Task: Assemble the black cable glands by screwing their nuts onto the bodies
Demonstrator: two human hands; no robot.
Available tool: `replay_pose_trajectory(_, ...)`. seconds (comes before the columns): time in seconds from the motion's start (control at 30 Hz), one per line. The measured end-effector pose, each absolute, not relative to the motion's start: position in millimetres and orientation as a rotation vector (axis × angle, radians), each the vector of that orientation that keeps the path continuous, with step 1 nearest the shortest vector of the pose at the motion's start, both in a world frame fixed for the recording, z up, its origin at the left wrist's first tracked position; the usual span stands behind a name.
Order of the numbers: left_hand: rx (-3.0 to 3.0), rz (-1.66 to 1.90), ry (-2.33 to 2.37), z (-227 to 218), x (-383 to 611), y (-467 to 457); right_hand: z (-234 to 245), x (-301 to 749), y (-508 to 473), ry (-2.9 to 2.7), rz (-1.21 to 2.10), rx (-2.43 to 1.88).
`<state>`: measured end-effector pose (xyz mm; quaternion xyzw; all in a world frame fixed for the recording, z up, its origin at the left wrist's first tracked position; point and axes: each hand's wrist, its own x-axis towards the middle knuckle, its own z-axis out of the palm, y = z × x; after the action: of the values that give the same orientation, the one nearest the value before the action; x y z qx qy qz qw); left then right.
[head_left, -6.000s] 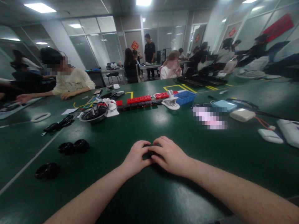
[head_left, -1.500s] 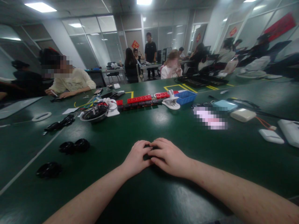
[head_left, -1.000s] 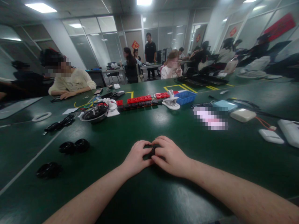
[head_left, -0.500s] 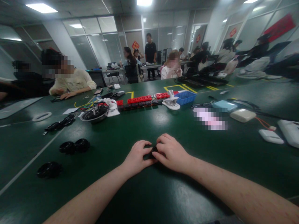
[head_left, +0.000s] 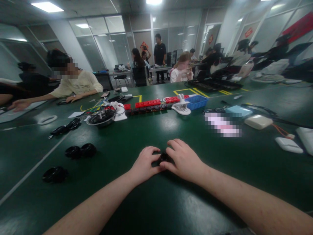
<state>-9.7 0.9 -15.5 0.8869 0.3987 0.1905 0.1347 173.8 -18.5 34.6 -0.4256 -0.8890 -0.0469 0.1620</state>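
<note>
In front of me on the green table, a small black round part (head_left: 165, 158) sits between my two hands, mostly covered by fingers. My left hand (head_left: 145, 163) grips it from the left, thumb at the near side and index finger at the far side. From the right, my right hand (head_left: 184, 159) has its thumb and index finger around it, the other fingers raised and a little apart. To the left lie a pair of glossy black ring-shaped parts (head_left: 80, 150) and, closer to me, another black ring-shaped part (head_left: 55, 174).
Farther back are a metal bowl with cables (head_left: 100, 120), red power strips (head_left: 148, 103), a white clip stand (head_left: 181, 106) and a blue bin (head_left: 197, 102). A cream case (head_left: 258, 121) lies right. A co-worker (head_left: 75, 81) sits across the table at left.
My right fingers have lifted and opened slightly, showing more of the black round part. The view has shifted a little. The co-worker at left has stretched an arm out to the side.
</note>
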Motion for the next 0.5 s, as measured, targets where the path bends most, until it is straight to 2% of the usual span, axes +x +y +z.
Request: replay_pose_trajectory(0.5, 2.565, 0.55, 1.164, -14.6, -9.4, 0.8, 28.2, 170.4, -25.1, -2.527, -0.012, -1.172)
